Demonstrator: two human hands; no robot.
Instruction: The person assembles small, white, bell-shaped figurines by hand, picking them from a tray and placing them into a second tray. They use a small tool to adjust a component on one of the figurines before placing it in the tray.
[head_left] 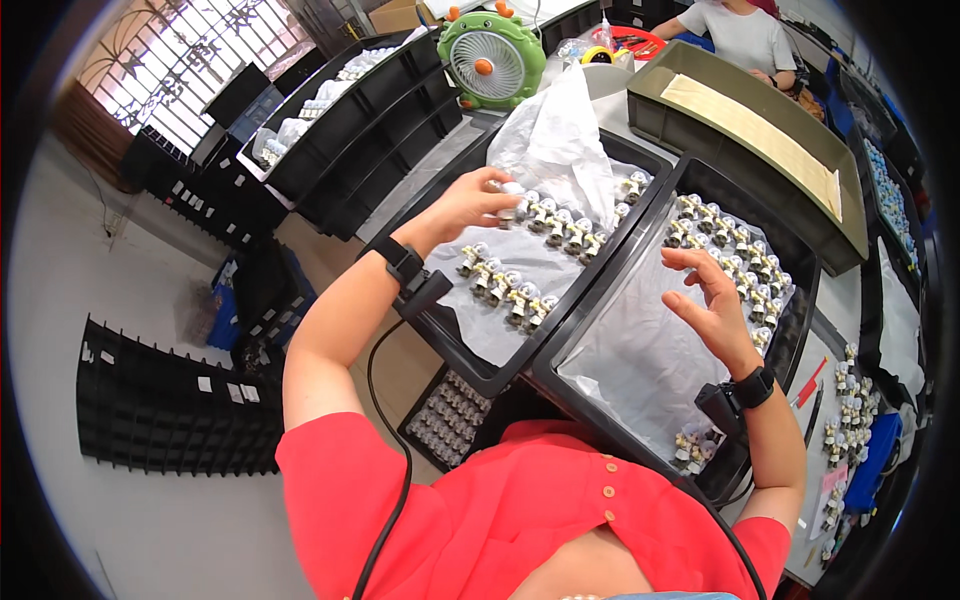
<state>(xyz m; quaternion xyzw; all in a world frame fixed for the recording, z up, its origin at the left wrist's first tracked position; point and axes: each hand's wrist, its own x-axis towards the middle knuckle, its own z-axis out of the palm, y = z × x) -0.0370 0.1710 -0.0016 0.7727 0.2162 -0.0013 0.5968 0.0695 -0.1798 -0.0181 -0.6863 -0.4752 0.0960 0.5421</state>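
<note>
My left hand (468, 208) reaches over the left black tray (470, 372). Its thumb and fingers close around a small figurine (511, 190) with a whitish head, at the end of a row of similar figurines (555, 225). A second row (508, 290) lies nearer to me on the white lining sheet (470, 325). Over the right black tray (572, 408) hangs my right hand (712, 308), thumb and fingers apart and nothing seen between them. Several rows of figurines (755, 265) stand beside and beyond it, partly hidden by the hand. More figurines (695, 447) sit in that tray's near corner.
Crumpled white sheeting (560, 130) covers the left tray's far end. Beyond stand a green fan (492, 60), stacked black crates (390, 130) and an olive bin (690, 125). Loose figurines (850, 420) and a red pen (812, 382) lie at right. A co-worker (745, 45) sits opposite.
</note>
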